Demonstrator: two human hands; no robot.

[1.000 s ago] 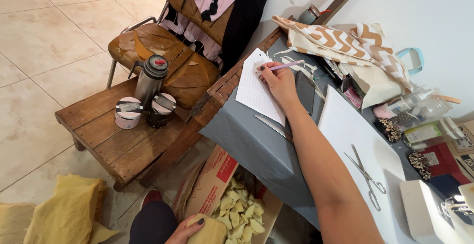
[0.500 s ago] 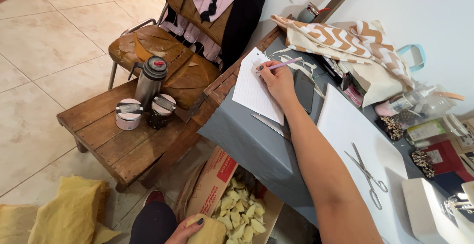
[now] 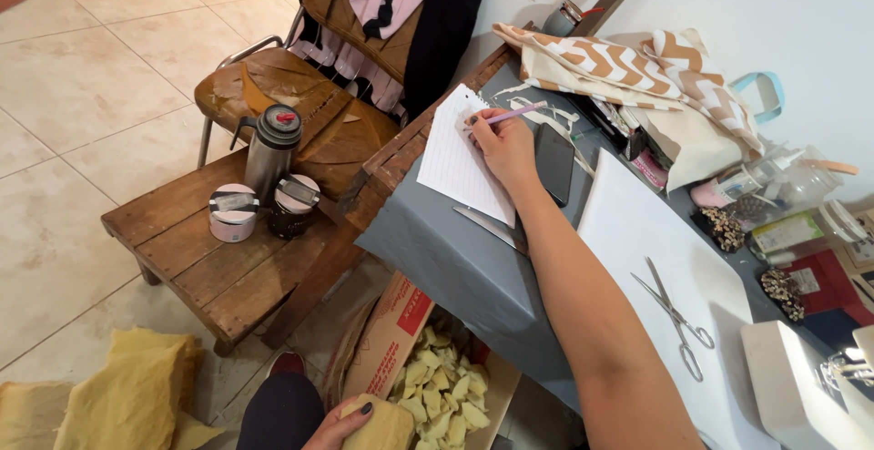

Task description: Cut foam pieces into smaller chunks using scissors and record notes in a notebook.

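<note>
My right hand (image 3: 503, 142) holds a pink pen (image 3: 512, 114) with its tip on a lined sheet of paper (image 3: 458, 159) lying on the grey-covered table (image 3: 455, 263). The arm stretches across the table from the lower right. My left hand (image 3: 341, 426) is low at the bottom edge, fingers closed on a yellow foam piece (image 3: 381, 428) by my knee. A cardboard box (image 3: 391, 336) of yellow foam scraps (image 3: 442, 393) sits right beside it on the floor.
A dark phone (image 3: 553, 162), a metal ruler (image 3: 489, 229), a white sheet (image 3: 660, 272) with scissors (image 3: 674, 315), patterned fabric (image 3: 628, 72) and jars crowd the table. A low wooden bench (image 3: 200, 263) carries a thermos (image 3: 269, 148) and two cups. A leather chair (image 3: 309, 108) stands behind; yellow foam (image 3: 118, 395) lies on the floor.
My right hand has shifted very slightly on the paper with the pen. My left hand stays on the foam piece.
</note>
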